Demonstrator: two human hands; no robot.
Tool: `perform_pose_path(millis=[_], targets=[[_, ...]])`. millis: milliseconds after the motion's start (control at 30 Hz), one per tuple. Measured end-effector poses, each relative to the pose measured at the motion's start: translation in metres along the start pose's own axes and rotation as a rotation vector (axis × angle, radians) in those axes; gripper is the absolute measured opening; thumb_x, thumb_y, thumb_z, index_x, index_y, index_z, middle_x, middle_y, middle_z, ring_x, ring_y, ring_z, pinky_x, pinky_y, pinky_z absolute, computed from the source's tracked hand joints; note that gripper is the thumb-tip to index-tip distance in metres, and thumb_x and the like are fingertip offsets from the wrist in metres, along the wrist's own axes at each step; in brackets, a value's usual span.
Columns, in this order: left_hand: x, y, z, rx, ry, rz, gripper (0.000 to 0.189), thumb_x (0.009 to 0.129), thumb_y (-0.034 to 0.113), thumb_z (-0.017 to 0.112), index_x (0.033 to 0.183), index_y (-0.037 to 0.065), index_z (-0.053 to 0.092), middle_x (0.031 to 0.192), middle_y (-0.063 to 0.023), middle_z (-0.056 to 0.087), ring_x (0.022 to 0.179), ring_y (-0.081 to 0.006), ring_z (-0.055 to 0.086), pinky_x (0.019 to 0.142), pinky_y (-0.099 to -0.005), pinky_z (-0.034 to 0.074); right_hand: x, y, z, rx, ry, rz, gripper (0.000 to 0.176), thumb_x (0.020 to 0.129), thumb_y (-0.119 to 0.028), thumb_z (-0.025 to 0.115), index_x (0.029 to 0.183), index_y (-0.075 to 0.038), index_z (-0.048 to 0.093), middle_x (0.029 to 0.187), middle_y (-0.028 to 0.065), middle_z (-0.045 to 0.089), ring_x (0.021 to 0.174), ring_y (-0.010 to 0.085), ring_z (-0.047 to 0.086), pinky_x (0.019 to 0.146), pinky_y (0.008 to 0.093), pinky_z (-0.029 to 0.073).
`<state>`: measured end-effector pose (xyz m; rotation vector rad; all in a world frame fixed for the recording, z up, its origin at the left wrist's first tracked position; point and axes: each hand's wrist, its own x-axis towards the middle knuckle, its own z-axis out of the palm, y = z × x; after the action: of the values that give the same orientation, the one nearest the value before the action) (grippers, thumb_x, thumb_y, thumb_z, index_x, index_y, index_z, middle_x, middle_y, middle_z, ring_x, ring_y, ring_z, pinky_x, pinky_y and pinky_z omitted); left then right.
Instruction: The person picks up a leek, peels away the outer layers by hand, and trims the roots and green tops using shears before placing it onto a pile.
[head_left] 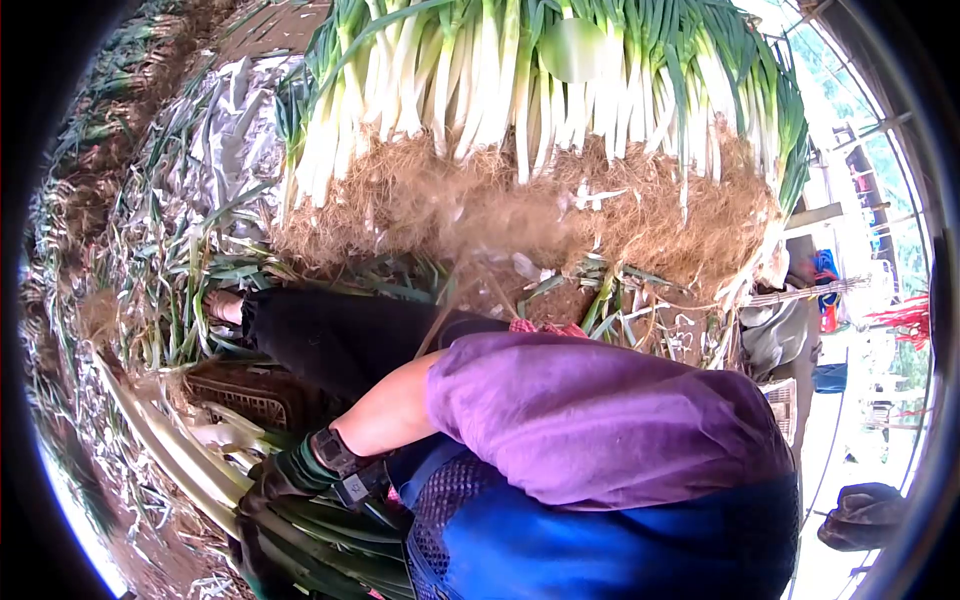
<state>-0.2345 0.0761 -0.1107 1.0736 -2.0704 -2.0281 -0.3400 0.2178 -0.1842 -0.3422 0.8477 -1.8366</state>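
- So the right hand (pixel 275 490) is in a dark glove and closed around a small bunch of leeks (pixel 168 440), roughly where the white stalks turn into green leaves.
- That bunch is down in the lower left of the view. Pale stalks poke up toward the left edge, with shaggy roots (pixel 98 315) at the tips, and the leaves run back past the glove toward the person's front.
- Left hand: honestly can't tell. There's more dark stuff just below the right one, but I can't make out if it's a glove, how open it is, or whether it grips anything.
- Dark strap (pixel 335 452) around the right wrist, with a small grey box (pixel 353 489) right beside it. Above that it's bare forearm, then a baggy purple sleeve (pixel 600 420).
- Blue apron (pixel 630 545) fills the bottom, and a black trouser leg (pixel 340 330) stretches out between the arm and the big pile.
- Speaking of which, a huge pile of leeks (pixel 490 90) takes up the top, white ends and a thick brown root mat (pixel 520 215) facing the person.
- Brown plastic crate (pixel 245 390) sits near the held bunch, just past the glove.
- Ground is covered in leaf scraps (pixel 180 300), plus some crumpled pale sheeting (pixel 240 125) near the big pile.
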Motion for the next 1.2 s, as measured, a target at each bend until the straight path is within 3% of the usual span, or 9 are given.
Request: perform_pose_path(millis=[167, 333, 367, 467, 533, 567, 733, 1033, 1200], targets=[[-0.006, 0.012, -0.025, 0.161, 0.16, -0.043, 0.044, 0.093, 0.041, 0.065, 0.117, 0.004, 0.064, 0.074, 0.0004, 0.052, 0.061, -0.0086, 0.049, 0.054, -0.0251, 0.042, 0.027, 0.03, -0.028, -0.461, -0.058, -0.18, 0.033, 0.083, -0.016, 0.064, 0.116, -0.013, 0.067, 0.106, 0.0073, 0.066, 0.099, 0.0306, 0.063, 0.09, 0.0412, 0.049], [-0.035, -0.001, 0.009, 0.474, 0.178, -0.19, 0.033, 0.083, 0.019, 0.079, 0.107, 0.001, 0.066, 0.088, -0.0028, 0.067, 0.073, -0.0111, 0.061, 0.061, -0.0254, 0.048, 0.085, 0.093, -0.049, -1.28, -0.173, -1.257, 0.028, 0.102, -0.021, 0.05, 0.124, -0.01, 0.062, 0.12, 0.0077, 0.066, 0.106, 0.0244, 0.064, 0.088, 0.0336, 0.052], [-0.031, -0.009, 0.005, 0.543, 0.113, -0.203, 0.037, 0.081, 0.021, 0.082, 0.108, 0.0, 0.066, 0.086, -0.001, 0.067, 0.074, -0.0097, 0.06, 0.063, -0.025, 0.048, 0.088, 0.102, -0.048, -0.63, -0.336, -0.838, 0.031, 0.1, -0.023, 0.054, 0.125, -0.007, 0.061, 0.122, 0.0091, 0.066, 0.109, 0.0229, 0.064, 0.091, 0.0345, 0.051], [-0.039, -0.008, 0.004, 0.365, 0.087, -0.198, 0.037, 0.083, 0.019, 0.08, 0.11, -0.001, 0.065, 0.093, -0.0037, 0.07, 0.081, -0.0101, 0.064, 0.072, -0.0257, 0.051, 0.07, 0.092, -0.048, -0.668, -0.418, -0.516, 0.038, 0.097, -0.022, 0.06, 0.126, 0.002, 0.058, 0.126, 0.0137, 0.064, 0.117, 0.0229, 0.06, 0.105, 0.0375, 0.045], [-0.037, -0.023, -0.006, 0.081, 0.031, -0.128, 0.041, 0.084, 0.017, 0.077, 0.117, -0.003, 0.064, 0.099, -0.0067, 0.072, 0.087, -0.0132, 0.067, 0.081, -0.0277, 0.053, 0.018, 0.001, -0.003, -0.279, -0.094, 0.248, 0.041, 0.093, -0.028, 0.066, 0.125, -0.003, 0.064, 0.117, 0.0068, 0.07, 0.108, 0.017, 0.063, 0.099, 0.0308, 0.046], [-0.037, -0.023, -0.011, 0.09, 0.004, -0.115, 0.042, 0.083, 0.017, 0.077, 0.118, -0.003, 0.063, 0.101, -0.0068, 0.071, 0.088, -0.0134, 0.067, 0.082, -0.0272, 0.053, 0.021, 0.017, -0.015, -0.431, -0.216, -0.125, 0.04, 0.093, -0.03, 0.066, 0.123, -0.003, 0.066, 0.113, 0.0069, 0.071, 0.105, 0.016, 0.064, 0.097, 0.0307, 0.047], [-0.051, -0.007, -0.036, 0.109, 0.165, -0.045, 0.041, 0.082, 0.018, 0.077, 0.116, -0.003, 0.066, 0.103, -0.008, 0.072, 0.089, -0.0139, 0.067, 0.081, -0.0271, 0.052, 0.002, 0.012, -0.008, 0.143, -0.191, 0.134, 0.035, 0.092, -0.027, 0.069, 0.116, -0.003, 0.062, 0.097, 0.0058, 0.067, 0.09, 0.0169, 0.064, 0.082, 0.0317, 0.054], [-0.05, 0.036, -0.025, 0.414, 0.163, -0.227, 0.046, 0.087, 0.03, 0.073, 0.118, -0.001, 0.061, 0.106, -0.0109, 0.069, 0.101, -0.0197, 0.064, 0.093, -0.0326, 0.049, -0.032, -0.002, 0.07, -0.469, -0.313, 0.169, 0.052, 0.089, -0.034, 0.071, 0.123, 0.001, 0.054, 0.093, 0.0092, 0.064, 0.083, 0.0162, 0.06, 0.071, 0.0299, 0.049], [-0.022, 0.002, -0.025, 0.248, 0.083, -0.328, 0.047, 0.078, 0.022, 0.081, 0.112, -0.004, 0.062, 0.091, -0.0092, 0.07, 0.076, -0.018, 0.067, 0.072, -0.0304, 0.054, -0.01, 0.038, 0.034, -0.329, -0.556, 0.288, 0.034, 0.093, -0.03, 0.067, 0.117, -0.006, 0.062, 0.093, 0.0049, 0.065, 0.079, 0.0124, 0.062, 0.071, 0.027, 0.053]])
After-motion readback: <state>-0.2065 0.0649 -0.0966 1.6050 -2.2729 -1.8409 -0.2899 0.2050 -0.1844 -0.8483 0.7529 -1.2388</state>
